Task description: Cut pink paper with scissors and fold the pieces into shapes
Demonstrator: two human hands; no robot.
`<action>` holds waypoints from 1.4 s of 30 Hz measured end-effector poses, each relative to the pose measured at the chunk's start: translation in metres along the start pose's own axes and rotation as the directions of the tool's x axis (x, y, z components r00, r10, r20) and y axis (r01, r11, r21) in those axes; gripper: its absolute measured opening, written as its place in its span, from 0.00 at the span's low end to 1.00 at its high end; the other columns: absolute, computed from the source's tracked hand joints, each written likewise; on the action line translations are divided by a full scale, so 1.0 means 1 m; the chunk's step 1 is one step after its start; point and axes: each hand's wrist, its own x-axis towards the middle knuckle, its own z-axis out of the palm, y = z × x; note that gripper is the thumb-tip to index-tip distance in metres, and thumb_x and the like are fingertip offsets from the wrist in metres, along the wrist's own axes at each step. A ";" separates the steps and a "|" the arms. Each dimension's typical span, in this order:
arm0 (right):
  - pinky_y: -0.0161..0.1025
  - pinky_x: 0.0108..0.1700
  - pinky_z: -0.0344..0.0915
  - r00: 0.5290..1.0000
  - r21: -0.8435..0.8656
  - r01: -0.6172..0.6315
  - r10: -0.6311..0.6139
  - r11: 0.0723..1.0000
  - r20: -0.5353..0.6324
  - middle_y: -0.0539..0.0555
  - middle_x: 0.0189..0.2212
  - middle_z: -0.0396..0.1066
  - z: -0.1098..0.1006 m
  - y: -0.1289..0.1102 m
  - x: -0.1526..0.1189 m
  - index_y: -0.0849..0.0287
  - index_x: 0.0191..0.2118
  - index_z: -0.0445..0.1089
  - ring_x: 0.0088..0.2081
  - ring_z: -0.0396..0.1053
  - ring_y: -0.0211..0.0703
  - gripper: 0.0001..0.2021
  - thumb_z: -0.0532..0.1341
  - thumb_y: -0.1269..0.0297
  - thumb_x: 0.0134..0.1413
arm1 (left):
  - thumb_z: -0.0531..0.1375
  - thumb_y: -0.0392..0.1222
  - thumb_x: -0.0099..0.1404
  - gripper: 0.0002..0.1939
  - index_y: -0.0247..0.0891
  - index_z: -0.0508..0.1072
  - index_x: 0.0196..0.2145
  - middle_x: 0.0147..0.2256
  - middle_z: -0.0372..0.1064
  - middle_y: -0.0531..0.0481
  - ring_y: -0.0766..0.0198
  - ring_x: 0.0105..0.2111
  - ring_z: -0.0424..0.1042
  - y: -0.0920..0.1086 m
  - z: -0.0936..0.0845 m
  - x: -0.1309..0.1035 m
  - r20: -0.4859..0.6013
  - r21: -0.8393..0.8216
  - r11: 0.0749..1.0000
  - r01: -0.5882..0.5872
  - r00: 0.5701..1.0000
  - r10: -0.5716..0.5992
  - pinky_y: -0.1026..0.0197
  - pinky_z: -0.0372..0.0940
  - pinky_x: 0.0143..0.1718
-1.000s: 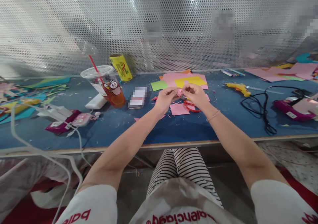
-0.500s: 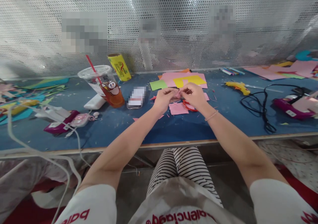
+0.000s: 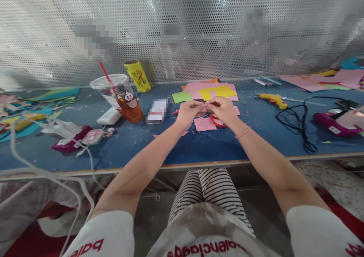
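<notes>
L fingers (image 3: 195,103) + R fingers (image 3: 215,100) pinch pink ppr (image 3: 205,108); sleeve (image 3: 113,230) reads "bale".

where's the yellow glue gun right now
In the head view, the yellow glue gun lies on the blue table, to the right of the right hand and just left of the black cable.

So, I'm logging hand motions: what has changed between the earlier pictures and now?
The left hand and right hand have shifted only slightly around the small pink piece pinched between them; nothing was visibly taken up or let go. The phone, drink cup and yellow glue gun stayed where they were.
</notes>
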 end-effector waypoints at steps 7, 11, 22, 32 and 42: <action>0.42 0.35 0.70 0.995 0.039 -0.061 0.058 0.997 0.080 0.53 0.29 0.72 -0.001 0.005 0.002 0.59 0.30 0.71 0.30 0.70 0.40 0.07 0.60 0.62 0.48 | 0.65 0.40 0.49 0.12 0.33 0.72 0.31 0.28 0.73 0.49 0.66 0.28 0.73 -0.001 0.001 0.000 -0.048 0.089 0.996 0.001 0.999 0.003 0.56 0.70 0.37; 0.39 0.32 0.69 0.994 0.031 -0.087 0.085 0.996 0.073 0.53 0.26 0.72 -0.001 0.003 0.002 0.60 0.28 0.71 0.27 0.69 0.39 0.06 0.61 0.63 0.47 | 0.66 0.39 0.48 0.16 0.36 0.66 0.35 0.22 0.71 0.53 0.66 0.23 0.72 0.002 0.002 -0.003 -0.081 0.155 0.987 -0.034 0.996 0.047 0.59 0.70 0.30; 0.36 0.33 0.65 0.988 -0.014 -0.128 0.129 0.992 0.084 0.52 0.25 0.70 -0.003 -0.009 0.003 0.60 0.27 0.70 0.27 0.66 0.37 0.07 0.58 0.64 0.50 | 0.64 0.42 0.50 0.11 0.32 0.72 0.30 0.25 0.71 0.51 0.67 0.25 0.73 0.004 -0.001 0.000 0.015 -0.061 0.994 0.095 0.995 -0.094 0.58 0.71 0.35; 0.36 0.33 0.66 0.984 0.031 -0.162 0.158 0.986 0.086 0.51 0.25 0.68 -0.002 -0.008 0.003 0.60 0.27 0.68 0.26 0.66 0.35 0.06 0.57 0.65 0.50 | 0.63 0.38 0.53 0.06 0.31 0.73 0.28 0.23 0.72 0.49 0.67 0.24 0.73 0.007 0.000 -0.001 -0.016 -0.011 0.995 0.102 0.995 -0.102 0.59 0.71 0.35; 0.38 0.33 0.67 0.985 0.074 -0.162 0.157 0.984 0.077 0.51 0.24 0.68 -0.002 -0.005 0.003 0.60 0.27 0.68 0.27 0.67 0.37 0.06 0.57 0.64 0.49 | 0.64 0.39 0.51 0.09 0.31 0.74 0.29 0.24 0.72 0.50 0.67 0.25 0.73 0.008 -0.002 -0.001 0.001 0.011 0.998 0.064 0.998 -0.064 0.59 0.71 0.36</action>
